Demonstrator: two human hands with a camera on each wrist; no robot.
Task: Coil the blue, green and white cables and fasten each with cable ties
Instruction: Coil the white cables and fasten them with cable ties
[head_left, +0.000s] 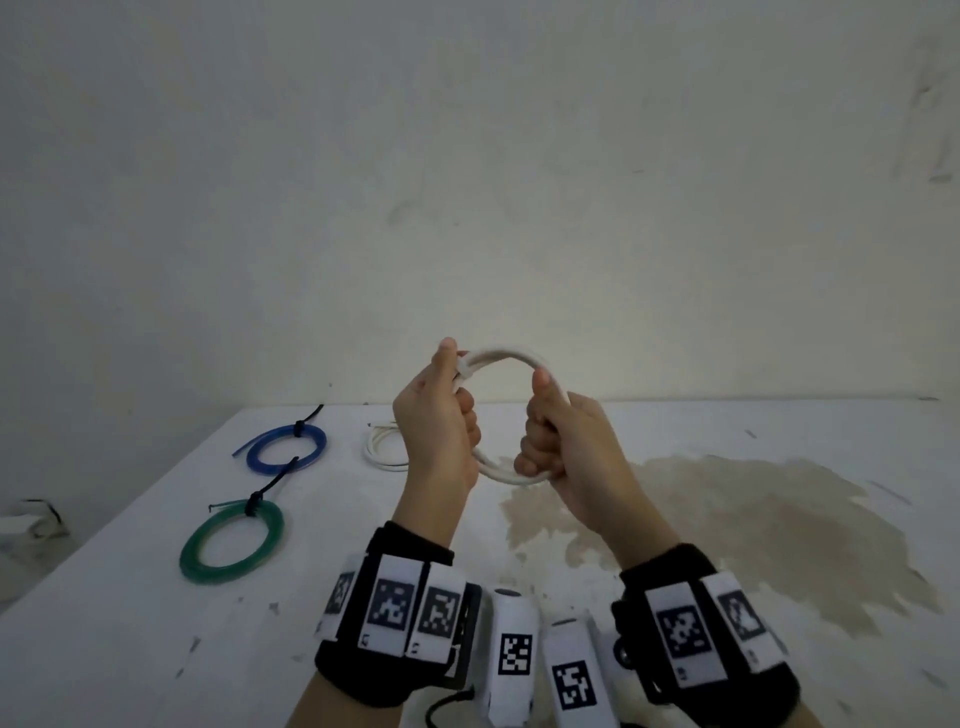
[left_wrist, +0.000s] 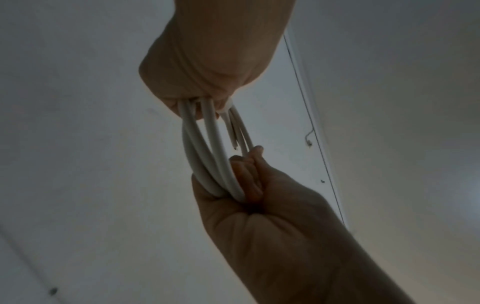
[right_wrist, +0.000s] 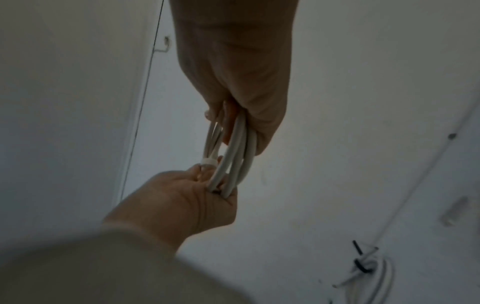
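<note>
A white bench (head_left: 675, 649) stands against a pale, scuffed plaster wall (head_left: 467, 156). A wide brownish stain (head_left: 753, 530) spreads across the right half of the bench top. The light is dim and even, casting soft shadows.

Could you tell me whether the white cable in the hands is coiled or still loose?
Coiled: the white cable forms a closed ring, gripped by the left hand and right hand.

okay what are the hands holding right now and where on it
Both hands grip one coiled white cable, raised above the table. The left hand holds its left side by a white tie; the right hand holds the opposite side.
</note>
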